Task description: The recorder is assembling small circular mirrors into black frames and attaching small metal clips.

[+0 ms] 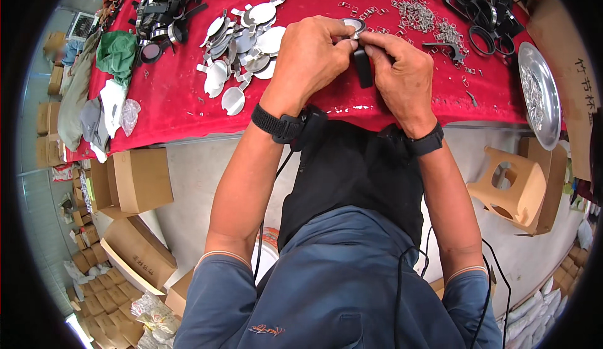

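Over the red-covered table [182,98], my left hand [308,57] and my right hand [402,73] meet fingertip to fingertip. Between them they hold a small round metal ring with a black handle [359,48]: the ring sits under my left fingers, and the black handle hangs down beside my right thumb. Left of my hands lies a pile of round silver metal discs with tabs [242,48]. Beyond my right hand small silver clips [418,13] lie scattered on the cloth.
Black ring-and-strap parts are heaped at the table's back left [166,4] and back right [483,4]. A metal dish [540,95] sits at the right edge. A tan plastic stool [512,186] and cardboard boxes [141,179] stand on the floor. Cloths [116,54] hang off the left end.
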A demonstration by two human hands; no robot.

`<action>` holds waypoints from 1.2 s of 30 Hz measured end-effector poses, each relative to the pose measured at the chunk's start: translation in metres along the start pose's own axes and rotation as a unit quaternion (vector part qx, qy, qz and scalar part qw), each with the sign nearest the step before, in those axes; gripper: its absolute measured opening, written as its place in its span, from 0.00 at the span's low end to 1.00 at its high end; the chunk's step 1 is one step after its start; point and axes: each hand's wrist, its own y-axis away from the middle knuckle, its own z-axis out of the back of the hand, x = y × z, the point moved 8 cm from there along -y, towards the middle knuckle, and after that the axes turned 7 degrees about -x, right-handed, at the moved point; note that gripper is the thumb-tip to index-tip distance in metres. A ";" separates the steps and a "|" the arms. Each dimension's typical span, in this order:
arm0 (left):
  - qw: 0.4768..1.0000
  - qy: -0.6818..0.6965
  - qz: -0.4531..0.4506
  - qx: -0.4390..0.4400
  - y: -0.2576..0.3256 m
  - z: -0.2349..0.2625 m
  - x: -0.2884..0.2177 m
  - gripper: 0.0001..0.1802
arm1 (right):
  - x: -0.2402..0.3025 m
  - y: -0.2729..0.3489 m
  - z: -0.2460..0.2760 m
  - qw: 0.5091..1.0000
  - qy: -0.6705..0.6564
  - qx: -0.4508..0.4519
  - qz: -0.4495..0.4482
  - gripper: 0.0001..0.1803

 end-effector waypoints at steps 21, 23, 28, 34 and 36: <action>0.996 0.038 0.076 0.024 0.002 -0.002 0.017 0.17 | -0.046 0.025 0.242 0.963 0.076 -0.117 -0.232 0.11; 0.996 0.046 0.081 0.017 -0.001 -0.007 0.008 0.16 | -0.070 0.006 0.329 0.940 0.220 -0.136 -0.222 0.12; 0.995 0.037 0.091 -0.021 -0.009 -0.015 0.006 0.17 | -0.146 -0.041 0.395 0.880 0.413 0.089 -0.218 0.13; 0.996 0.009 -0.065 -0.058 -0.006 -0.003 -0.006 0.08 | -0.242 -0.039 0.357 0.849 0.463 0.229 -0.114 0.14; 0.994 0.000 -0.052 -0.094 -0.002 -0.009 -0.003 0.07 | -0.254 -0.031 0.370 0.860 0.444 0.213 -0.131 0.12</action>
